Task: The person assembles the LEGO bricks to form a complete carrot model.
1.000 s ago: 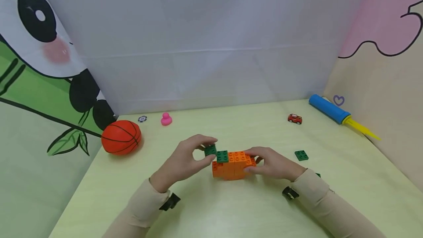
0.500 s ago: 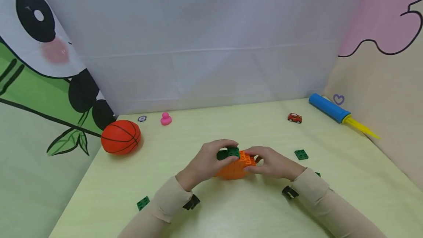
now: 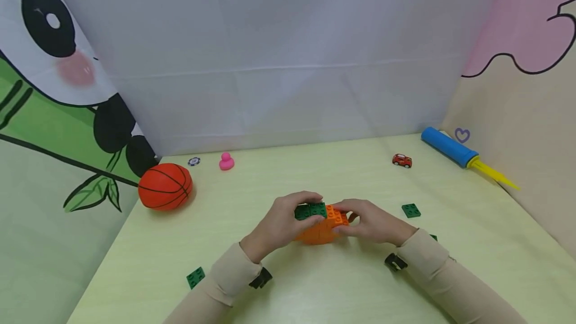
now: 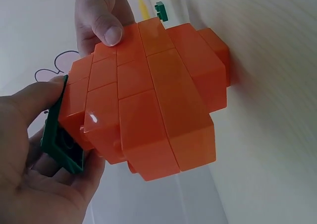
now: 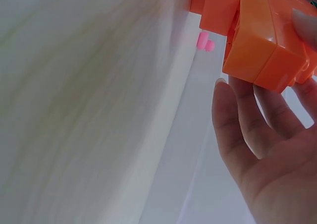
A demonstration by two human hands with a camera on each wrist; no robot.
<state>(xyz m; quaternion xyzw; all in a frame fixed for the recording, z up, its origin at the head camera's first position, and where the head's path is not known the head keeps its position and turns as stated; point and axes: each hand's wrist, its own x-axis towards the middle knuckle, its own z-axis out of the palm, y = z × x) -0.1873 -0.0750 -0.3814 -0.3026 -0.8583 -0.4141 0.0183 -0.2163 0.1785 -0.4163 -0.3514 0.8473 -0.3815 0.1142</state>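
Note:
An orange block build [image 3: 315, 234] of stacked toy bricks stands on the table, stepped at its sides. Two green toy bricks sit side by side on top: one on the left [image 3: 302, 212] and one on the right [image 3: 318, 209]. My left hand [image 3: 274, 221] pinches the right green brick between thumb and fingers; its palm side hides part of the build. In the left wrist view, a green brick [image 4: 58, 140] overhangs the orange, its hollow underside showing. My right hand [image 3: 366, 221] grips the right end of the orange build, thumb in front and fingers behind.
Loose green bricks lie at left [image 3: 195, 277] and right [image 3: 411, 210], another partly behind the right sleeve. Farther back are a basketball [image 3: 165, 187], a poker chip [image 3: 194, 161], a pink toy [image 3: 226, 161], a red toy car [image 3: 402, 160] and a blue-yellow pump [image 3: 450, 147].
My left hand has carried its green brick rightward from the build's left end and lowered it level beside the other green brick. My right hand has kept its grip in place.

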